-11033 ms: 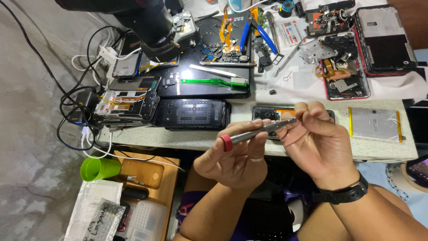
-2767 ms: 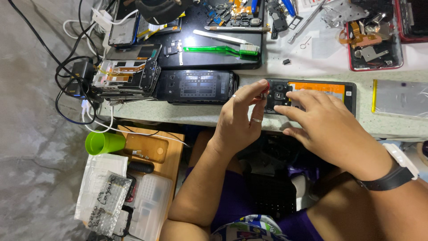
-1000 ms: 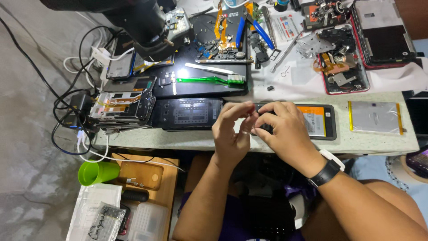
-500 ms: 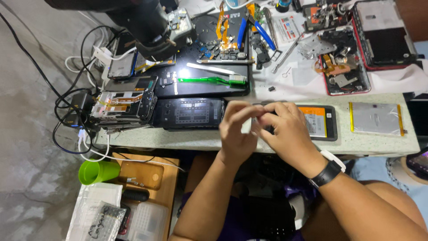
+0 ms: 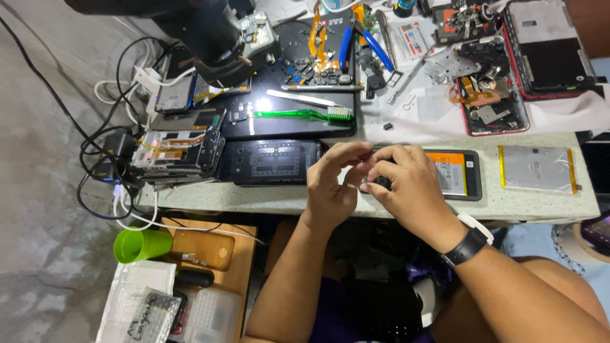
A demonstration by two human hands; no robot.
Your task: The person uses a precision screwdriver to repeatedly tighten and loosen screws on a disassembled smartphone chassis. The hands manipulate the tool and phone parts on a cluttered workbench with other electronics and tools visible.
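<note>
At frame centre, the left hand (image 5: 332, 184) and right hand (image 5: 406, 184) pinch a small part (image 5: 367, 182) above an opened phone (image 5: 454, 174).

A single head-worn view looks steeply down from above the seated person, facing forward across the workbench (image 5: 546, 197). Taking the workbench as the landmark: its near edge runs across the middle of the frame, its far side reaches the top edge, and its left end stops short of the frame's left side, where bare floor (image 5: 44, 209) shows. Below the near edge the view takes in the person's forearms and lap, so the camera sits close, nearly over that edge. The left hand (image 5: 333, 184) and right hand (image 5: 406, 184) meet just above the near edge, close to the frame's centre. No second view shares the scene.
</note>
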